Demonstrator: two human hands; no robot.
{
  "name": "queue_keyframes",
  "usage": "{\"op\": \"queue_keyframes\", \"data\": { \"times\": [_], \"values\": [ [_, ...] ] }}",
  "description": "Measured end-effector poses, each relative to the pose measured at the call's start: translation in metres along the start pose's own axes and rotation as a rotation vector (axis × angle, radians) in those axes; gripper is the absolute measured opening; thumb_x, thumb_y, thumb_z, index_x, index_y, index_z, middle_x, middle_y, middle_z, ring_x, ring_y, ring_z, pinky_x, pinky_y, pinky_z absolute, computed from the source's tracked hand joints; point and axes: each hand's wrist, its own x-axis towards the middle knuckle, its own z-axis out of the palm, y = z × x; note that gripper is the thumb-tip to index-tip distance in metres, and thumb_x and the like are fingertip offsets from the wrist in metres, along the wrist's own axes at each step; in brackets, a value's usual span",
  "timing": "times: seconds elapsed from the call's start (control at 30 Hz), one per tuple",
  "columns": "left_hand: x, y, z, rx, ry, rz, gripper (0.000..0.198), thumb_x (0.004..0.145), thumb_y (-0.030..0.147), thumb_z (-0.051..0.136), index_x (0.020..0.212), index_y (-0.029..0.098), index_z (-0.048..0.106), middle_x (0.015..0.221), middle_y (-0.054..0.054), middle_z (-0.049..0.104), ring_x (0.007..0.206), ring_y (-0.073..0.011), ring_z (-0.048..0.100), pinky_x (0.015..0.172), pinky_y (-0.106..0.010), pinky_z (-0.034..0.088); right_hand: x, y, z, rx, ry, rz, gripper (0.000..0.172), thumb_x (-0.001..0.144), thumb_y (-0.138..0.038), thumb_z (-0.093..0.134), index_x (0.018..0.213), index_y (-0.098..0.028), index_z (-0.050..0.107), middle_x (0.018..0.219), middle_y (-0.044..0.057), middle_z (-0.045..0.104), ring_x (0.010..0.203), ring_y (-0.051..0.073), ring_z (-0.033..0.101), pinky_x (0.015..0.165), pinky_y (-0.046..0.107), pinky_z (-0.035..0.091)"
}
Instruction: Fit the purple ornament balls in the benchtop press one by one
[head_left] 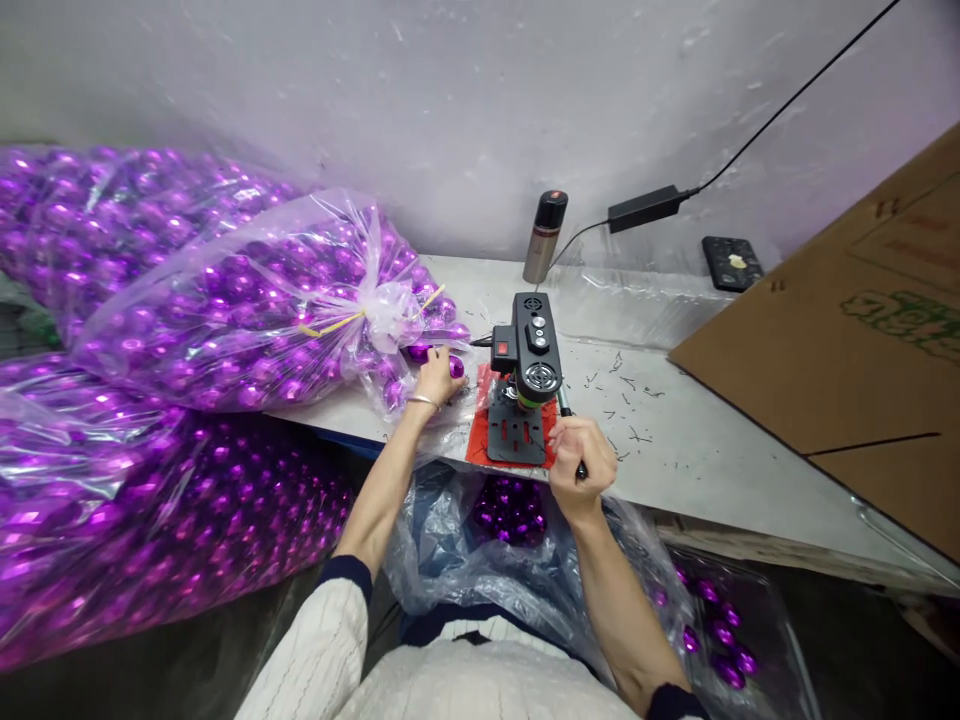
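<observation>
My left hand [436,376] is closed around a shiny purple ball [456,367], just left of a small black press machine [537,345]. Loose purple balls lie right behind that hand, by the knot of a clear bag. On the machine's right side my right hand [583,455] grips its lever handle [581,470], fingers wrapped round the black grip. Under the machine's head is a black slotted base plate [516,447] on a red sheet [478,440]. In my lap, an open clear plastic bag [442,540] holds many purple balls [510,510].
Large clear bags [225,290] full of purple balls fill the left side. Behind the machine stand a dark-capped bottle [545,238], a power adapter [645,208] and a phone [732,263]. A cardboard box [847,330] leans in at right. Dark scraps litter the white table [645,420].
</observation>
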Motion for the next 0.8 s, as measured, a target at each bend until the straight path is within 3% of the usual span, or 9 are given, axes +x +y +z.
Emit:
{"op": "queue_keyframes", "data": {
  "times": [0.1,0.2,0.3,0.37,0.43,0.53,0.7,0.8],
  "values": [
    [-0.024,-0.004,0.010,0.139,0.017,0.149,0.069,0.085,0.027,0.080,0.147,0.018,0.052,0.152,-0.023,0.050,0.131,-0.0391,0.059,0.102,-0.045,0.052,0.000,0.000,0.001,0.002,0.009,-0.005,0.029,0.095,-0.006,0.049,0.071,-0.023,0.051,0.066,-0.002,0.058,0.063,0.013,0.060,0.057,0.028,0.044],
    [-0.033,-0.009,0.019,0.096,-0.031,0.239,0.072,0.092,0.040,0.073,0.154,0.016,0.046,0.158,-0.026,0.045,0.137,-0.0407,0.055,0.110,-0.051,0.047,0.001,0.000,0.001,0.003,0.005,-0.011,0.029,0.095,-0.006,0.049,0.072,-0.023,0.050,0.066,-0.003,0.057,0.062,0.012,0.059,0.057,0.027,0.044],
    [-0.031,-0.013,0.024,-0.110,-0.028,0.277,0.065,0.105,0.043,0.049,0.161,0.014,0.034,0.158,-0.023,0.049,0.142,-0.0337,0.054,0.115,-0.047,0.044,0.002,0.000,0.001,0.001,0.004,-0.018,0.029,0.094,-0.005,0.049,0.072,-0.023,0.050,0.066,-0.003,0.057,0.062,0.012,0.059,0.057,0.026,0.044],
    [-0.031,-0.014,0.025,-0.210,0.021,0.237,0.058,0.108,0.037,0.039,0.160,0.013,0.035,0.157,-0.021,0.053,0.144,-0.0290,0.054,0.117,-0.042,0.044,0.002,0.000,0.001,0.001,0.003,-0.019,0.029,0.094,-0.006,0.049,0.072,-0.023,0.051,0.066,-0.003,0.058,0.062,0.013,0.059,0.056,0.027,0.044],
    [-0.033,-0.012,0.025,-0.219,0.033,0.151,0.052,0.108,0.040,0.040,0.151,0.012,0.049,0.148,-0.021,0.062,0.139,-0.0303,0.059,0.115,-0.042,0.046,0.001,0.001,0.001,0.000,0.008,-0.019,0.028,0.095,-0.007,0.049,0.071,-0.023,0.051,0.065,-0.002,0.059,0.061,0.013,0.060,0.056,0.027,0.044],
    [-0.040,-0.004,0.023,-0.174,-0.073,0.101,0.048,0.105,0.051,0.047,0.127,0.014,0.068,0.125,-0.020,0.074,0.121,-0.0351,0.070,0.106,-0.044,0.052,0.000,0.001,0.001,-0.008,0.014,-0.020,0.028,0.095,-0.009,0.049,0.071,-0.024,0.051,0.065,-0.002,0.059,0.061,0.014,0.060,0.056,0.028,0.044],
    [-0.052,0.007,0.027,-0.301,-0.087,0.251,0.048,0.104,0.041,0.052,0.149,0.025,0.054,0.138,-0.013,0.068,0.127,-0.0301,0.067,0.110,-0.042,0.051,0.001,0.001,0.000,-0.027,0.002,-0.017,0.029,0.097,-0.011,0.047,0.072,-0.024,0.051,0.065,-0.001,0.060,0.061,0.014,0.061,0.057,0.029,0.045],
    [-0.054,0.007,0.033,-0.372,-0.085,0.282,0.051,0.101,0.036,0.055,0.151,0.027,0.052,0.143,-0.012,0.064,0.129,-0.0293,0.065,0.113,-0.045,0.049,0.002,0.000,0.000,-0.021,-0.001,-0.024,0.028,0.097,-0.011,0.047,0.072,-0.024,0.051,0.065,-0.001,0.059,0.061,0.014,0.060,0.057,0.029,0.044]
  ]
}}
